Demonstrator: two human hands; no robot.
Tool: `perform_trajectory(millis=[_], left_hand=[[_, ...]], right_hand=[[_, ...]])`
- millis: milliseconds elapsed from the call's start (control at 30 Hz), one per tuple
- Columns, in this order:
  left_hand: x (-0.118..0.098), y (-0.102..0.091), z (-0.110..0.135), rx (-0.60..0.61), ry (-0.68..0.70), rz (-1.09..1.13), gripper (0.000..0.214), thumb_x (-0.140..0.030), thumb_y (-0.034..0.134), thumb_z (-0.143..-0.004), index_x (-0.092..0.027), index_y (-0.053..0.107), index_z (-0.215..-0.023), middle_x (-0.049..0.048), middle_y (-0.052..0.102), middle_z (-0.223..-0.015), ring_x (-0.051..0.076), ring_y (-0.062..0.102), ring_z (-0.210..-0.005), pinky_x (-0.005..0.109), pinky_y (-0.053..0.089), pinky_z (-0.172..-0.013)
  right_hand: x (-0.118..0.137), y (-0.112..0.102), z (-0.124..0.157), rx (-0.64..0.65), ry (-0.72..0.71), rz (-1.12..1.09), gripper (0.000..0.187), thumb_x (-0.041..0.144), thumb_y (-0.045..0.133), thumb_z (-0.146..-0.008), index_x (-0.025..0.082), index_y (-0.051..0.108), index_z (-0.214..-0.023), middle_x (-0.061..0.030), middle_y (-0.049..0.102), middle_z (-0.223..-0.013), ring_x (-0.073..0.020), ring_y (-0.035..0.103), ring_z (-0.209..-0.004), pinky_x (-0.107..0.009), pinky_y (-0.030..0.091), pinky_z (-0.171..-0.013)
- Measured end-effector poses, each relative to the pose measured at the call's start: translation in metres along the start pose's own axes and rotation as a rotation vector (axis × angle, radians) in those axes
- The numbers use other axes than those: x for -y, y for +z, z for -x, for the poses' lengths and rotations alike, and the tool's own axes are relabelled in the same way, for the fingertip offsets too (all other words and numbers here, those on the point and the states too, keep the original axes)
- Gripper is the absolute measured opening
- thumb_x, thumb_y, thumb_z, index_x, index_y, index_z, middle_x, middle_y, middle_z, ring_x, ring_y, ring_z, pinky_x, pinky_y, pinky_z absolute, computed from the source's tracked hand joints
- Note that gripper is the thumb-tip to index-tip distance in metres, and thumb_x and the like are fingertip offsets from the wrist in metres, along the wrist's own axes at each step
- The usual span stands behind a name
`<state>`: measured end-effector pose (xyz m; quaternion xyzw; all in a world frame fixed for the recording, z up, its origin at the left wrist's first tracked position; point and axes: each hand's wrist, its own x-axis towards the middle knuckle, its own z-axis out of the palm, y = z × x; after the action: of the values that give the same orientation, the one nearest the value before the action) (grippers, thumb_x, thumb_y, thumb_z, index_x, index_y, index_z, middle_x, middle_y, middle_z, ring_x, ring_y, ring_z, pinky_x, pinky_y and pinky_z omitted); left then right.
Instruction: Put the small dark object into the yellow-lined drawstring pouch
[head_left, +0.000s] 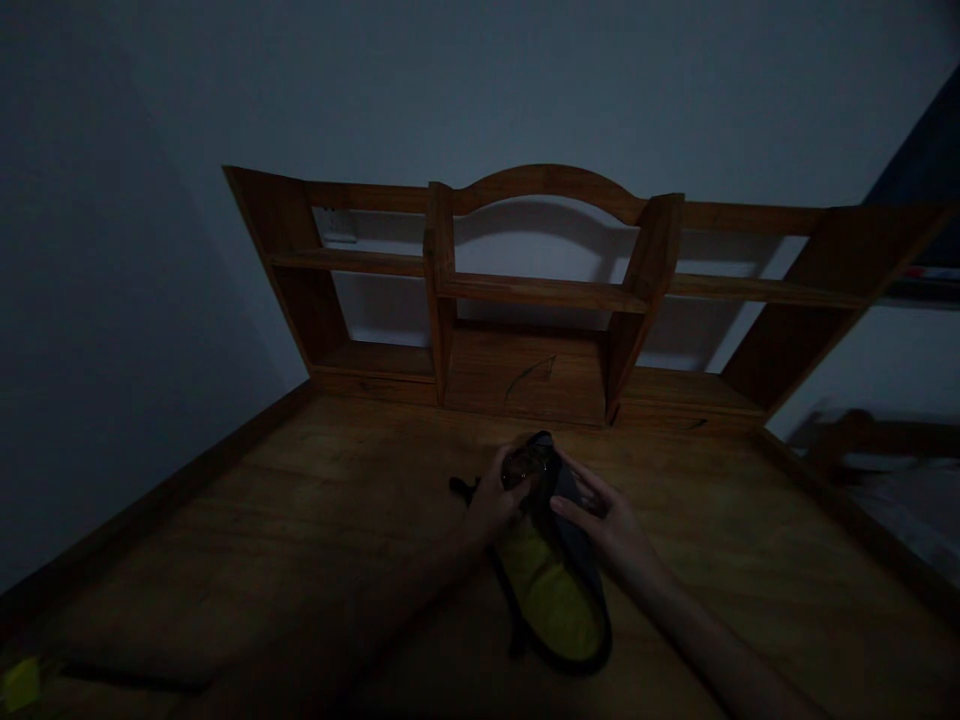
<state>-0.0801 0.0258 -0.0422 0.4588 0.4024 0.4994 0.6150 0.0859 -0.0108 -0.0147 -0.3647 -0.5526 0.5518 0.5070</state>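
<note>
An open zip-up pouch (559,600) with a yellow lining and a black edge lies on the wooden desk, in front of the shelf. My left hand (493,500) is closed at the far end of the pouch, its fingers around a small dark, shiny thing (525,464) with glints on it. Dim light hides what kind of thing that is. On the right side, my right hand (606,518) grips the pouch's raised grey flap between thumb and fingers. A short black strap (462,488) sticks out to the left beside my left hand.
A wooden shelf unit (544,290) stands at the back of the desk (360,480) against the wall. A wall socket (335,225) shows behind its left side. A yellow item (21,684) and a dark strip (135,680) lie at the lower left.
</note>
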Motion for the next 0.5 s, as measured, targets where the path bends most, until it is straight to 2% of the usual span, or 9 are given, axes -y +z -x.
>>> perform_trajectory(millis=[67, 133, 267, 400, 500], left_hand=[[-0.004, -0.002, 0.0, -0.053, 0.119, -0.125, 0.049, -0.035, 0.074, -0.068, -0.02, 0.054, -0.111, 0.0056, 0.065, -0.099, 0.022, 0.062, -0.089, 0.033, 0.049, -0.079], [-0.008, -0.002, 0.001, -0.092, 0.208, -0.269, 0.037, -0.032, 0.073, -0.069, -0.018, 0.058, -0.101, 0.0059, 0.065, -0.1, 0.024, 0.059, -0.097, 0.034, 0.045, -0.086], [-0.014, 0.0, 0.004, -0.113, 0.287, -0.456, 0.027, -0.028, 0.068, -0.073, -0.02, 0.057, -0.097, 0.0046, 0.064, -0.096, 0.023, 0.059, -0.094, 0.034, 0.043, -0.086], [-0.018, 0.003, 0.007, -0.111, 0.389, -0.449, 0.034, -0.021, 0.068, -0.072, -0.022, 0.049, -0.101, 0.0028, 0.063, -0.098, 0.02, 0.06, -0.094, 0.031, 0.043, -0.084], [-0.018, 0.005, 0.009, -0.075, 0.387, -0.51, 0.026, -0.02, 0.065, -0.074, -0.023, 0.052, -0.096, 0.0016, 0.063, -0.093, 0.019, 0.061, -0.089, 0.029, 0.043, -0.08]], right_hand=[[-0.001, -0.001, 0.0, 0.013, 0.036, -0.074, 0.068, 0.033, 0.074, -0.075, 0.029, 0.044, -0.136, -0.0056, 0.063, -0.124, -0.0249, 0.061, -0.111, -0.046, 0.045, -0.1], [-0.003, -0.004, -0.001, 0.032, 0.077, -0.128, 0.066, 0.033, 0.072, -0.076, 0.028, 0.045, -0.136, -0.0063, 0.065, -0.12, -0.025, 0.063, -0.106, -0.046, 0.046, -0.098], [-0.005, -0.008, -0.004, 0.081, 0.123, -0.188, 0.058, 0.032, 0.07, -0.078, 0.027, 0.049, -0.132, -0.006, 0.066, -0.118, -0.0237, 0.064, -0.104, -0.044, 0.044, -0.099], [-0.005, -0.011, -0.007, 0.121, 0.121, -0.226, 0.053, 0.032, 0.07, -0.078, 0.024, 0.053, -0.128, -0.0068, 0.064, -0.121, -0.0234, 0.061, -0.109, -0.042, 0.041, -0.102], [-0.006, -0.015, -0.009, 0.15, 0.13, -0.233, 0.049, 0.031, 0.07, -0.078, 0.023, 0.056, -0.125, -0.007, 0.065, -0.119, -0.0224, 0.063, -0.106, -0.039, 0.044, -0.099]])
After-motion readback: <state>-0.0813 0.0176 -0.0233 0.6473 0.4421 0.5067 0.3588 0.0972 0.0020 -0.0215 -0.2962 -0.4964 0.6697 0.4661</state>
